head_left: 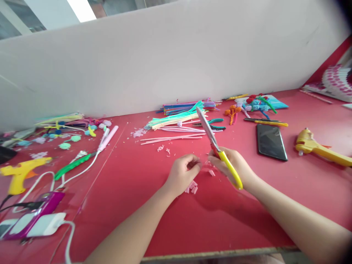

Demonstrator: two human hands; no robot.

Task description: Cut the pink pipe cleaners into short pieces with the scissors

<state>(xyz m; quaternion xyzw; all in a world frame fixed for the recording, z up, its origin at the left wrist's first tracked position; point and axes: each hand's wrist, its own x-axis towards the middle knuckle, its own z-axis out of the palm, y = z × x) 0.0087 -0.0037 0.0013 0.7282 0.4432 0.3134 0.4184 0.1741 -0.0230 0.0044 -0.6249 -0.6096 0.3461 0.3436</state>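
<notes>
My right hand (236, 167) is closed around yellow-handled scissors (213, 141), whose blades point up and away toward the back of the red table (220, 216). My left hand (183, 172) is curled in a pinch just to the left, holding a small pink piece I cannot make out clearly. Short pink cut pieces (192, 187) lie on the table under and between the hands. Long pink pipe cleaners (170, 138) lie further back.
A bundle of coloured pipe cleaners (181, 113) and green-handled pliers (216, 124) lie behind. A black phone (271, 142) and a yellow glue gun (319, 146) are at right. Another glue gun (20, 174), cables and a charger (41, 223) sit at left. A white wall stands behind.
</notes>
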